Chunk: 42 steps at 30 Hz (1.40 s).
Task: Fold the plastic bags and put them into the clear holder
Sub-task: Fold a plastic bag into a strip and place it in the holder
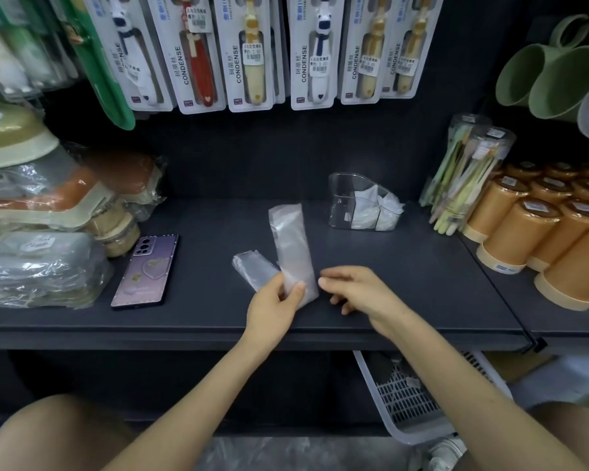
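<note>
A translucent plastic bag [289,246], folded into a long narrow strip, lies on the dark shelf [405,283], pointing away from me. My left hand [272,307] pinches its near end between thumb and fingers. A second folded bag [254,268] lies under and left of that hand. My right hand [357,290] hovers just right of the strip's near end, fingers loosely bent, holding nothing. The clear holder [346,202] stands at the back right of the shelf with folded white bags [374,209] inside.
A purple phone [145,270] lies at the left. Wrapped goods [41,232] pile up at the far left. Orange cups [538,229] and a toothbrush tube [466,171] crowd the right. Carded toothbrushes [252,52] hang above. A white basket [402,396] sits below.
</note>
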Motion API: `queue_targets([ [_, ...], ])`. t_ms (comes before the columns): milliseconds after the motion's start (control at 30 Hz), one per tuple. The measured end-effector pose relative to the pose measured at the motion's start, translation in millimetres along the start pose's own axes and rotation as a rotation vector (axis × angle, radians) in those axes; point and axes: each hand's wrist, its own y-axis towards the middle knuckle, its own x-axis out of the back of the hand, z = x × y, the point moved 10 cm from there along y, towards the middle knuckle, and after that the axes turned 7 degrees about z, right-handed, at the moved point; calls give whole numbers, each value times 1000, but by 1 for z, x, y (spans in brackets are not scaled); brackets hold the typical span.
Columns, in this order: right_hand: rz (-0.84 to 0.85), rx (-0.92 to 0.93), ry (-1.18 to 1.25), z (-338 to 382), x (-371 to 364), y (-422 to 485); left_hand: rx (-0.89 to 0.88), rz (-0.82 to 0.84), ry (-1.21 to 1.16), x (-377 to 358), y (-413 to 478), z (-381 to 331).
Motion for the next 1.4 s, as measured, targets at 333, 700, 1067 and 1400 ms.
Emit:
queue_targets([
  [333,36,121,137,0,-24,8,23,143,-213,2,-5,0],
  [700,153,36,-319,2,-28,8,170,61,-656,28,17,20],
  [1067,75,-2,-475,2,-13,23,-96,54,239,47,84,-8],
  [1400,35,-33,-577,-5,6,30,73,75,143,41,96,16],
])
